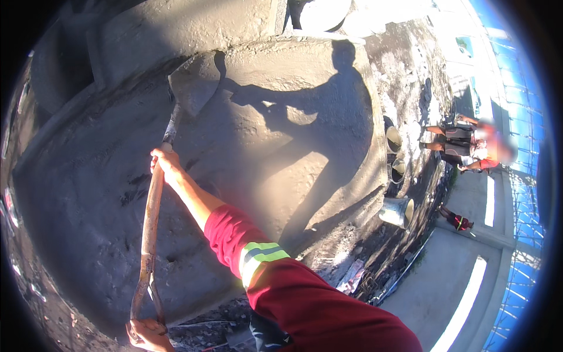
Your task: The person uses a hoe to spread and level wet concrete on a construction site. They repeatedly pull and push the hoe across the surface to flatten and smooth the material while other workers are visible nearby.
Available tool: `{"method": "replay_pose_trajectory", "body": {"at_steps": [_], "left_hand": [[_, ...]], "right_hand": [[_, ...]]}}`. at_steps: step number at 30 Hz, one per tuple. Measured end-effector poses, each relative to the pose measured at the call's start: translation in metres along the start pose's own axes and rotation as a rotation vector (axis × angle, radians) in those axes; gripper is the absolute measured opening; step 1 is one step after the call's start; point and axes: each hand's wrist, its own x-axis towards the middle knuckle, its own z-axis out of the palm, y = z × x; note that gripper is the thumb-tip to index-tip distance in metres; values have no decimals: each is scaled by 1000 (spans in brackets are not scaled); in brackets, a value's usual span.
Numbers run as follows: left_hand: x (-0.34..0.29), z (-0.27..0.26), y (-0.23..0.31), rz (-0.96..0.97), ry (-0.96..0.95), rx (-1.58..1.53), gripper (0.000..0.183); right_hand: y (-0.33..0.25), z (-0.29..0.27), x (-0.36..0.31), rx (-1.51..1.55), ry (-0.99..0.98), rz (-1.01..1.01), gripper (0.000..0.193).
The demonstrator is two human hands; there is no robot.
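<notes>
I hold a long-handled shovel with both hands. My right hand is wrapped round the shaft just below the blade socket, its red sleeve with a reflective band crossing from the lower right. At the bottom edge, my left hand is closed round the forked grip end, partly cut off by the frame. The shovel's blade is coated grey and lies over wet grey cement mix spread in a wide, low-walled bed. My shadow and the shovel's fall across the mix.
Beyond the mix's right edge stand several buckets, one a metal bucket. A person in red and dark shorts stands farther right; another person is more distant. A concrete wall and roof framework line the right side.
</notes>
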Motion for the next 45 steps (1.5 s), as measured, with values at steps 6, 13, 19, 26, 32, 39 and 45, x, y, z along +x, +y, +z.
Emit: {"method": "replay_pose_trajectory", "body": {"at_steps": [6, 13, 19, 26, 32, 39, 45], "left_hand": [[-6, 75, -11, 20, -226, 44, 41], [-36, 176, -10, 11, -570, 29, 36], [-45, 180, 23, 739, -917, 88, 28], [-33, 75, 4, 725, -775, 113, 31], [-65, 16, -28, 173, -190, 313, 39], [-48, 109, -32, -191, 16, -23, 41], [-32, 223, -35, 71, -314, 26, 43]], "right_hand": [[-50, -107, 51, 14, 15, -139, 15], [-167, -267, 41, 55, 90, -128, 14], [-172, -343, -51, 525, -71, -225, 15], [-94, -320, -142, 514, -90, -350, 22], [-41, -192, -61, 93, 123, -123, 14], [-75, -88, 41, -196, 54, -163, 12], [-193, -178, 111, -33, -168, -429, 14]]}}
